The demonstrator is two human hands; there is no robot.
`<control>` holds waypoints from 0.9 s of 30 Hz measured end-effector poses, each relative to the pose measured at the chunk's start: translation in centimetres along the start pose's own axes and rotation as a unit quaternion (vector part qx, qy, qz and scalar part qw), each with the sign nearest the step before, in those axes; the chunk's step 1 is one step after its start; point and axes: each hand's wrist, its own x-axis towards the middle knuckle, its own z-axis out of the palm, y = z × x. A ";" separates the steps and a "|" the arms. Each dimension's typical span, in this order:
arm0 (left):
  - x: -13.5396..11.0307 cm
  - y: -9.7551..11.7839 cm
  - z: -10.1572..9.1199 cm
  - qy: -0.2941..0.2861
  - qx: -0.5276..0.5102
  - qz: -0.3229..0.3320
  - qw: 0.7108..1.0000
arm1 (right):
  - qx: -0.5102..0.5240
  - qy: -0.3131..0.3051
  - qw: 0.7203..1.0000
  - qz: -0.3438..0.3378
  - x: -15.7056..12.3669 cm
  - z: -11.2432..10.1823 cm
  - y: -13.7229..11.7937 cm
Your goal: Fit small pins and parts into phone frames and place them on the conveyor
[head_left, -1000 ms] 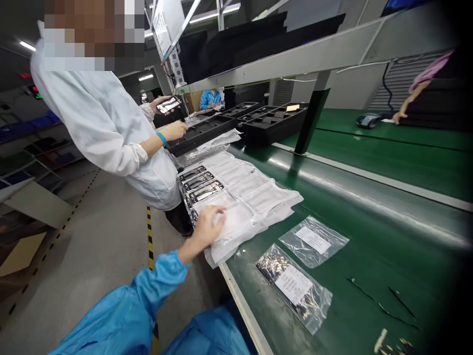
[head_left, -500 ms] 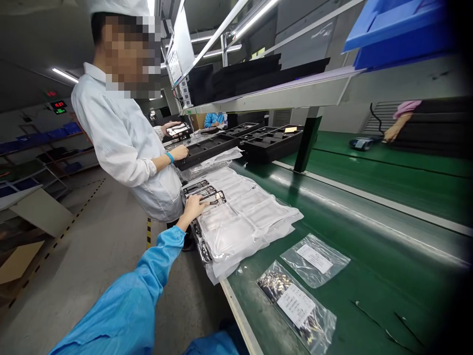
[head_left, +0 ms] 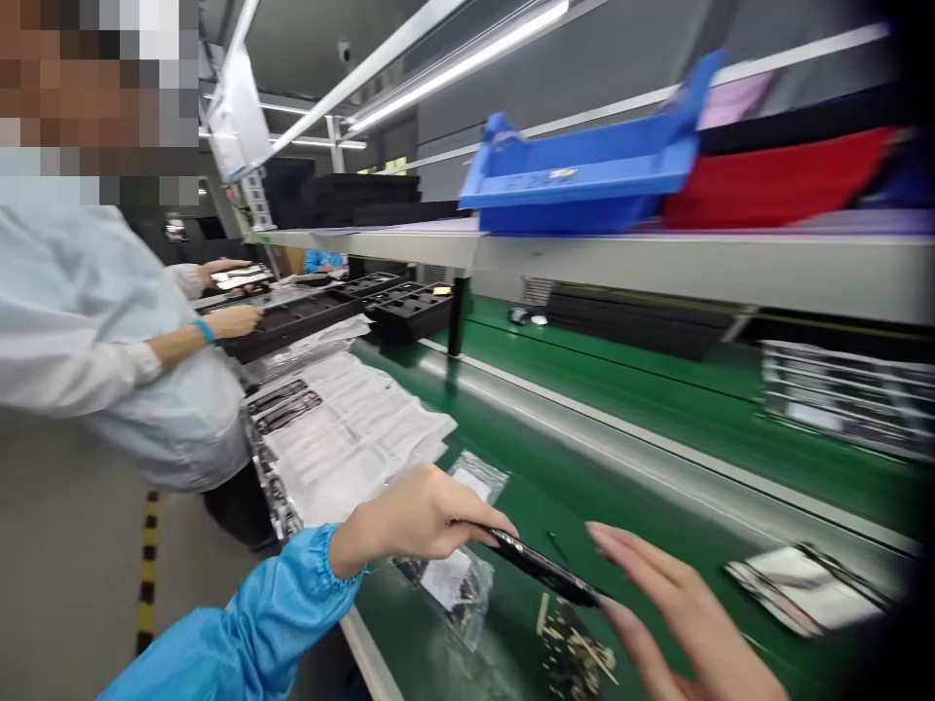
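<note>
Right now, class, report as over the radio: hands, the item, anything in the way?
Left hand gripping black phone-shaped slab. Right hand open, beside its far end. Labelled plastic bag below.

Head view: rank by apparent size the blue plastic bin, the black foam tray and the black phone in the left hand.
Largest: blue plastic bin.

Then, unranked: black foam tray and black phone in the left hand look similar in length, but the phone is much nearer the camera.

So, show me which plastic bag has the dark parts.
The nearer bag, just below your left hand, with dark parts around its white label. The farther bag shows only a label, no parts.
</note>
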 end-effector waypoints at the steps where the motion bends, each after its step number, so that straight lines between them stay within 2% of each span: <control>1: 1.6 0.4 0.8 0.002 -0.023 0.022 0.999 | -0.010 -0.013 1.000 -0.013 0.0 -0.6 -0.3; 2: 3.2 0.7 1.6 0.032 -0.057 0.034 0.997 | -0.019 -0.015 1.000 -0.016 0.1 -1.0 -0.7; 4: 6.3 1.3 3.3 0.173 -0.149 0.009 0.973 | -0.043 0.028 0.998 0.020 0.2 -1.7 -1.2; 6: 9.1 1.9 5.3 0.313 -0.271 -0.059 0.909 | -0.070 0.103 0.988 0.086 0.3 -2.2 -1.5; 7: 10.3 2.3 6.2 0.346 -0.338 -0.091 0.870 | -0.080 0.130 0.982 0.113 0.3 -2.5 -1.5; 8: 11.4 2.6 7.0 0.352 -0.406 -0.114 0.836 | -0.084 0.145 0.977 0.129 0.3 -2.8 -1.5; 10: 12.9 3.0 8.2 0.326 -0.515 -0.133 0.782 | -0.085 0.137 0.978 0.131 0.3 -3.6 -1.4; 12: 13.8 3.1 8.8 0.310 -0.561 -0.138 0.755 | -0.077 0.101 0.986 0.109 0.2 -4.3 -1.3; 17: 13.6 2.8 8.8 0.301 -0.550 -0.111 0.771 | -0.073 0.053 0.994 0.055 0.0 -4.9 -1.5; 23: 13.1 2.7 8.8 0.290 -0.542 -0.059 0.786 | -0.075 0.007 0.996 0.042 -0.1 -5.0 -1.6; 27: 12.7 2.7 8.9 0.274 -0.517 -0.002 0.811 | -0.081 -0.007 0.996 0.039 0.1 -5.4 -1.8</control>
